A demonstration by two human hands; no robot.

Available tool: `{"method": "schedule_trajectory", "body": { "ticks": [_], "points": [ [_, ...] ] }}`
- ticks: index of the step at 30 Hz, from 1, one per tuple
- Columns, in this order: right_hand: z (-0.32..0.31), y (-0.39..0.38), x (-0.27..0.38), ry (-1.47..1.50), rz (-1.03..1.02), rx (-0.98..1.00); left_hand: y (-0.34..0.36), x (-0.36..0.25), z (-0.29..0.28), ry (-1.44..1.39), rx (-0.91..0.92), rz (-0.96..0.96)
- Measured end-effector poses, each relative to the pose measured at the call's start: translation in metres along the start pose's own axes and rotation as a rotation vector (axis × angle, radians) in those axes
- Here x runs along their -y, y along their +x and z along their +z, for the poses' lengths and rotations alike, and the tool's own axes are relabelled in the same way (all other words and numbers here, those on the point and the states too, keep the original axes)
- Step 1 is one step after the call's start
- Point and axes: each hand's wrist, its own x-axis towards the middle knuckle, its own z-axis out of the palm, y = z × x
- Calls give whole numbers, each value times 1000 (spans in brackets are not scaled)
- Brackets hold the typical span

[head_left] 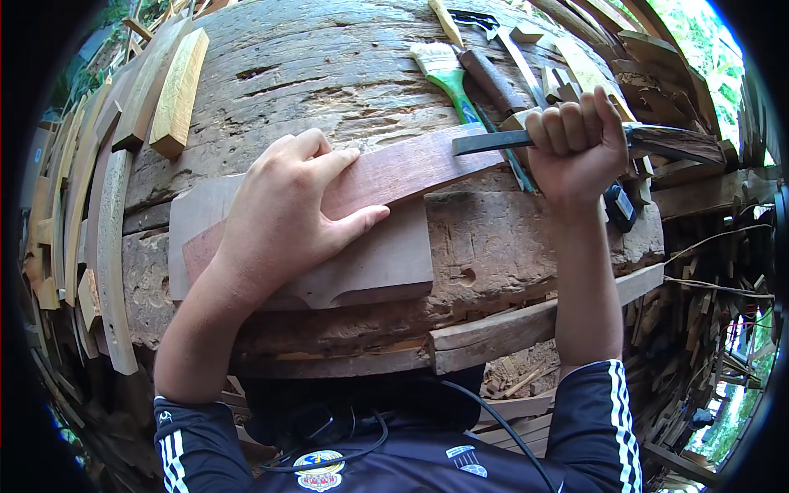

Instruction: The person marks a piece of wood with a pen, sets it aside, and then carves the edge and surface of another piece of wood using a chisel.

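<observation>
My left hand [288, 209] lies flat, fingers spread, pressing a reddish-brown wooden strip [411, 168] down on a wider shaped board [386, 267]. Both pieces rest on a rough, weathered log bench [329, 74]. My right hand [579, 144] is closed in a fist around the dark wooden handle of a chisel [649, 140]. The chisel's metal blade points left, and its tip touches the right end of the reddish strip.
A green-handled paintbrush [448, 74], a brown-handled tool [493, 80] and small wood offcuts lie on the bench behind the chisel. A pale wooden block [178, 90] sits at the left. Curved wooden slats [111, 246] and scrap wood pile up around the bench.
</observation>
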Motion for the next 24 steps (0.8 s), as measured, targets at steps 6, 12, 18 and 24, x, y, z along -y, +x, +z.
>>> {"method": "schedule_trajectory", "body": {
  "ticks": [6, 12, 18, 24],
  "points": [
    [-16, 5, 13, 101, 82, -8, -1, 2, -1, -37, -4, -6],
    [8, 0, -26, 79, 93, 33, 3, 4, 2, -20, -23, 65],
    [-9, 2, 9, 54, 37, 10, 3, 6, 1, -29, -40, 90],
    [24, 6, -33, -41, 99, 40, 4, 8, 2, -29, -26, 91]
  ]
}}
